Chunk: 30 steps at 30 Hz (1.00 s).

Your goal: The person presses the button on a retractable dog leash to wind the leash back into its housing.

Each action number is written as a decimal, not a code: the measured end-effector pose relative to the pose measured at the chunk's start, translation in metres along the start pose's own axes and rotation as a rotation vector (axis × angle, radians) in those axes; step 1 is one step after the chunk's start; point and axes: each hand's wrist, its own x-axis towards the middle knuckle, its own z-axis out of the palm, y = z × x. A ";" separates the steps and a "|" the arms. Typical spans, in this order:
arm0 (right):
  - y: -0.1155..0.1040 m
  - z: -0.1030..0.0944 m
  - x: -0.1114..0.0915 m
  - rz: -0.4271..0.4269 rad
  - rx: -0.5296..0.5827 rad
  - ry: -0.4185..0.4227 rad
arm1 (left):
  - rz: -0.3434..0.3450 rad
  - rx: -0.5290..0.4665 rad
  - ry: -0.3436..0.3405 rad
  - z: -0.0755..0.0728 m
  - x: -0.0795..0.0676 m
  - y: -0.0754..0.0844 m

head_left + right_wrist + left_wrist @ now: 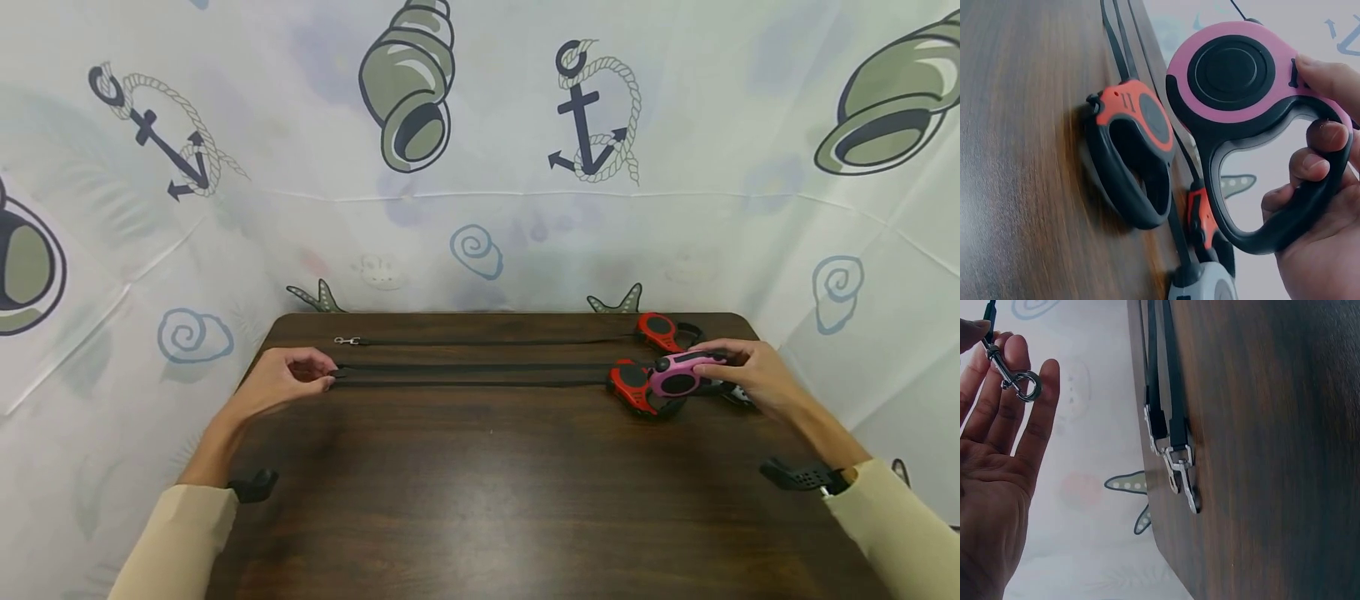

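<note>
My right hand (757, 375) grips the black looped handle of a pink retractable dog leash (1230, 72), fingers curled through the loop and thumb near its button. My left hand (281, 382) pinches a dark strap end (990, 315) between thumb and finger; a silver snap hook (1007, 374) hangs from it in front of the other fingers. A red retractable leash (632, 377) lies just left of the pink one. Another red leash (657, 327) sits farther back, and a grey leash (1204, 286) is partly hidden by my right hand in the head view.
Black straps (480, 342) run left across the dark wooden table (480, 500). Two metal clips, one nearer (1184, 472) and one behind it (1152, 434), lie at their left ends. A patterned cloth (510, 150) hangs behind the table and along both sides.
</note>
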 end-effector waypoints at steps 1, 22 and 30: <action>0.000 0.001 0.000 -0.001 0.008 0.001 | 0.008 -0.004 0.001 0.001 0.000 0.001; -0.008 0.022 0.006 -0.017 0.037 -0.053 | 0.069 0.007 -0.042 0.017 0.017 0.013; -0.013 0.028 0.009 -0.013 0.008 -0.050 | 0.073 0.021 -0.044 0.024 0.021 0.018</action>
